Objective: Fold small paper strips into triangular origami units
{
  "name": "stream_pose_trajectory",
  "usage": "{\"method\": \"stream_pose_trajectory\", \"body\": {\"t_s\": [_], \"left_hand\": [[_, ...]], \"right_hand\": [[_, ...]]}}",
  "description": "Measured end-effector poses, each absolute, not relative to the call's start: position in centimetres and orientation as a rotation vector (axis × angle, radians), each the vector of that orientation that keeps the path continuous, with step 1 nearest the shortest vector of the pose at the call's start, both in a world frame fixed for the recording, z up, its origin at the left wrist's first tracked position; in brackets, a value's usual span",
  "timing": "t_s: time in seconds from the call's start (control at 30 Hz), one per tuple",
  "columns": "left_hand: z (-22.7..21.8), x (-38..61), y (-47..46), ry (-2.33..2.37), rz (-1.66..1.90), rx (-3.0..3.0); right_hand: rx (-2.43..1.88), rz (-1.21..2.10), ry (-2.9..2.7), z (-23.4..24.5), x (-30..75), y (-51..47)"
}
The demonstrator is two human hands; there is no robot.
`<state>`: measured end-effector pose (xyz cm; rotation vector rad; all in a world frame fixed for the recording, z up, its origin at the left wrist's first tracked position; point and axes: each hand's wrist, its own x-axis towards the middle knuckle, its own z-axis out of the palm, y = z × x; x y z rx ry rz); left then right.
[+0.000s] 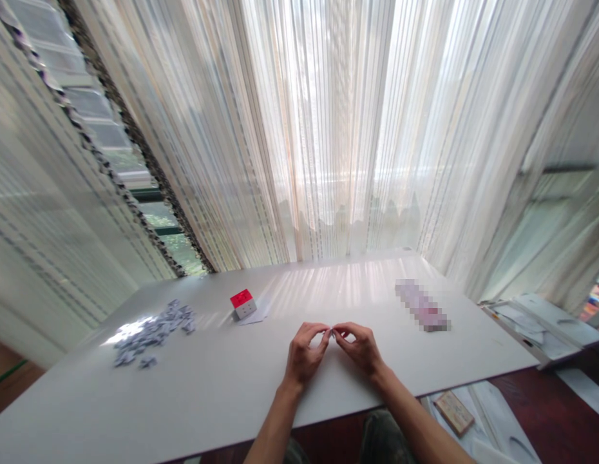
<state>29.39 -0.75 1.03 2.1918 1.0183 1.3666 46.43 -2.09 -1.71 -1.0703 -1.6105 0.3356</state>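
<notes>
My left hand (305, 354) and my right hand (359, 346) meet over the middle of a white table (207, 386). Both pinch a tiny pale piece (332, 333) between thumbs and fingertips; it is too small to name. A heap of several small grey-blue folded pieces (152, 332) lies at the left of the table. A small box with a red top (243, 303) stands on a white sheet behind my left hand.
A blurred pinkish flat item (422, 305) lies at the right rear of the table. Sheer curtains (319, 129) hang behind the table. White boards (536, 322) and a small brown box (454, 412) sit lower right, beyond the table's edge.
</notes>
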Motion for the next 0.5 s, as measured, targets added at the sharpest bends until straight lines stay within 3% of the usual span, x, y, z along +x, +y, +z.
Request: {"method": "stream_pose_trajectory", "body": {"t_s": [0.5], "left_hand": [[0.9, 29.3, -0.6, 1.03, 1.302, 2.078]], "right_hand": [[-1.081, 0.521, -1.602, -0.5, 46.5, -2.2]]}}
